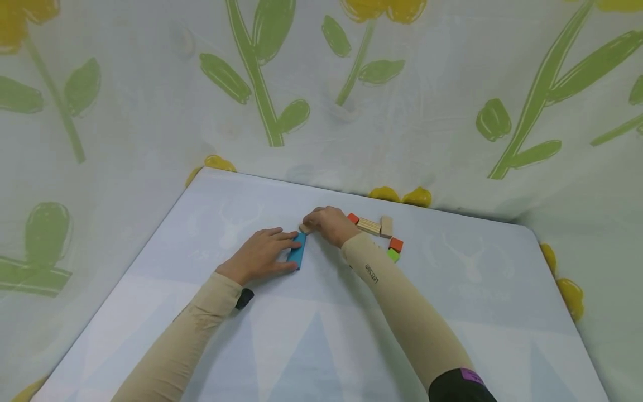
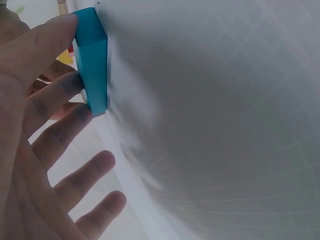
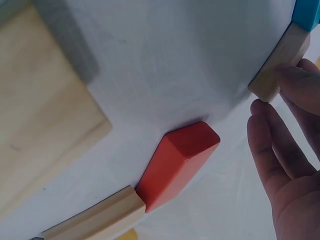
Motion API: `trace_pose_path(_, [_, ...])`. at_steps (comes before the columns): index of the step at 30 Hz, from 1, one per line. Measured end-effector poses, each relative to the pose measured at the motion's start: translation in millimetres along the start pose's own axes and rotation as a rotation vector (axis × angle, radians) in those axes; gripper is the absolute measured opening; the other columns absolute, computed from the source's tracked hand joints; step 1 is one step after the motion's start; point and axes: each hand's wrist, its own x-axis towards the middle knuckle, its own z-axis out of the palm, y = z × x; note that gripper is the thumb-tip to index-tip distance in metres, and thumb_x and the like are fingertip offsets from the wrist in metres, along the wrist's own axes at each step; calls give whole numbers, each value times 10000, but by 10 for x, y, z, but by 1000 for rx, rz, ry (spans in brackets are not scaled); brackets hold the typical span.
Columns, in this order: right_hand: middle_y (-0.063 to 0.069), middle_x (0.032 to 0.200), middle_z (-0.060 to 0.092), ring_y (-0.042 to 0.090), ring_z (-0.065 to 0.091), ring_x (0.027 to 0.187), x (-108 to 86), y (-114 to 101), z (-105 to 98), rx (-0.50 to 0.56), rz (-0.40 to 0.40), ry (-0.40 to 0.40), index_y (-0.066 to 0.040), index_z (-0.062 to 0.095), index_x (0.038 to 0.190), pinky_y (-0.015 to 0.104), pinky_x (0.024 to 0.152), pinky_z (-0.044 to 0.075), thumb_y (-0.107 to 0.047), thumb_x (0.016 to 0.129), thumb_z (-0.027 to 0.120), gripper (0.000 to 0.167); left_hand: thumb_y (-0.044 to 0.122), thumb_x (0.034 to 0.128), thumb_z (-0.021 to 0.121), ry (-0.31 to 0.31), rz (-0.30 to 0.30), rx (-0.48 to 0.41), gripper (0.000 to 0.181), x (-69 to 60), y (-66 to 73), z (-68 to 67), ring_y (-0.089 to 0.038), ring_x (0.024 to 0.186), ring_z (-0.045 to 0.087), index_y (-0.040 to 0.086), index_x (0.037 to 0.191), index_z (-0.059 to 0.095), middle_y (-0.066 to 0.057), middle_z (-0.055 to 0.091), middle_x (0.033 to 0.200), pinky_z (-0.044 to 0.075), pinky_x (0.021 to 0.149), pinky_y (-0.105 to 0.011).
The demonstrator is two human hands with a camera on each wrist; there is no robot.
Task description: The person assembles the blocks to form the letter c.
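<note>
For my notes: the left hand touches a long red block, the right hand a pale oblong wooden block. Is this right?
The colour is wrong: the left hand touches a long blue block, as the head view shows. The right hand touches a pale oblong wooden block.

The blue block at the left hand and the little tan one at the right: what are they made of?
Blue block: perhaps painted wood, since its color is even and its faces look smooth, though plastic is possible. Tan block: likely bare wood, matte and pale brown with no visible paint.
</note>
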Motion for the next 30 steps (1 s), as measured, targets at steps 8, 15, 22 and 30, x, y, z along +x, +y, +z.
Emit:
trace_pose_path(8, [31, 1253, 705, 211, 640, 1191, -5, -30, -19, -17, -7, -9, -130, 723, 1259, 342, 1055, 479, -38, 1002, 618, 292, 487, 920, 715, -2, -3, -3, 578, -8, -7, 8, -416, 1371, 468, 143, 1380, 649, -68, 515, 1513, 363, 1129, -570])
trace_pose_path(15, [30, 1271, 689, 211, 625, 1212, 8, -24, -46, 6, 43, -55, -152, 713, 1284, 338, 1061, 477, -12, 1006, 600, 331, 483, 918, 720, 4, 6, 14, 569, -9, 4, -21, -426, 1359, 477, 152, 1375, 653, -71, 525, 1505, 375, 1115, -579])
trace_pose_path(22, [27, 1285, 681, 213, 622, 1220, -9, -7, -46, 19, 60, -64, -175, 706, 1296, 340, 1054, 485, -35, 1000, 623, 338, 462, 921, 723, -11, 4, 18, 566, -2, 42, -58, -433, 1359, 475, 136, 1378, 651, -83, 530, 1499, 368, 1120, -580])
trace_pose_path(30, [33, 1320, 667, 221, 605, 1251, -14, -11, -65, 29, 56, -96, -159, 694, 1310, 351, 1069, 473, -34, 1025, 577, 333, 457, 920, 726, -16, 5, 6, 570, -7, 60, -76, -441, 1360, 471, 132, 1381, 648, -87, 525, 1503, 370, 1116, -587])
